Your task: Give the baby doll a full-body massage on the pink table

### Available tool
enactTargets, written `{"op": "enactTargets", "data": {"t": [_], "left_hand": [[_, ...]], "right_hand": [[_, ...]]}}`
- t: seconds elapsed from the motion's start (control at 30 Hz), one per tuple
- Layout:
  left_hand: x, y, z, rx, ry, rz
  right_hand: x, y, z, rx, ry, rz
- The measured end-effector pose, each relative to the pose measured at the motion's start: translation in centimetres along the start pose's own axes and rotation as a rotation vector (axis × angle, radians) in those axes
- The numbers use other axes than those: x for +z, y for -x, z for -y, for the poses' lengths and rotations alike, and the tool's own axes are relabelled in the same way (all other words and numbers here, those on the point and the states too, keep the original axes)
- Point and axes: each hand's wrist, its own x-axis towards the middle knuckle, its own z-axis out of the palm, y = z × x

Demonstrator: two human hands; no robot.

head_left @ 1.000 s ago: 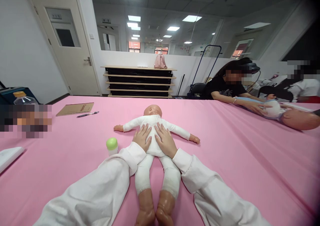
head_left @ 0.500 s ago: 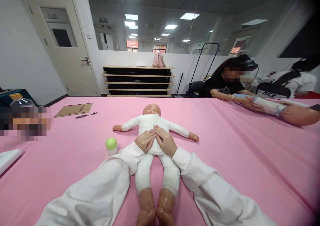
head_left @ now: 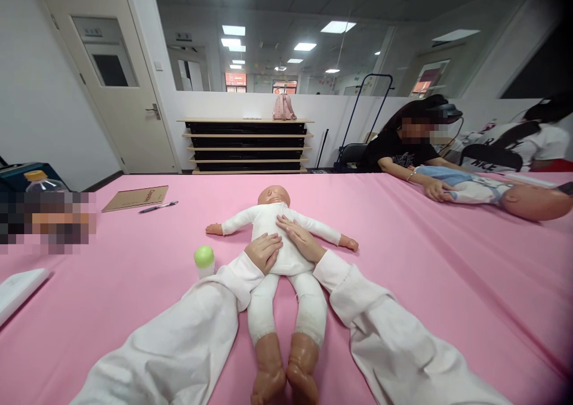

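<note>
A baby doll [head_left: 267,223] with a white cloth body lies on the pink-covered table [head_left: 170,297], its head away from me and its feet towards me. Flat on the doll's lower torso, at its left side, rests my left hand [head_left: 265,252], fingers stretched out. My right hand [head_left: 301,238] lies a little higher and to the right, its fingers straight and pointing up across the torso. Both hands are open and touch the white cloth. Just left of my left sleeve stands a small container with a green lid [head_left: 205,259], its lower part partly behind the sleeve.
A brown notebook [head_left: 135,198] and a pen [head_left: 158,207] lie at the back left. A white flat object [head_left: 20,291] is at the left edge. Across the table at right, a person [head_left: 409,148] in black handles another doll [head_left: 483,191]. Shelves [head_left: 246,135] stand behind.
My right hand has slid up and right over the doll's torso, apart from the left. My left hand stays low on it. The co-worker's hand and doll have shifted slightly.
</note>
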Motion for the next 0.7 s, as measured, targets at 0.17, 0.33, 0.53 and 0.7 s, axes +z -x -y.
{"op": "enactTargets", "data": {"t": [0.17,0.33,0.53,0.7], "left_hand": [[-0.1,-0.3,-0.4,0.004,0.067,-0.051],[-0.3,-0.4,-0.8,-0.049,0.101,-0.041],[-0.3,-0.4,-0.9,-0.113,0.123,-0.012],[-0.1,-0.3,-1.0,-0.142,0.128,-0.019]], "right_hand": [[-0.9,-2.7,0.4,-0.174,0.104,0.188],[-0.8,-5.8,0.6,-0.300,0.285,0.244],[-0.1,-6.3,-1.6,-0.234,0.350,0.043],[-0.4,-4.7,-3.2,-0.126,0.295,-0.020]]}}
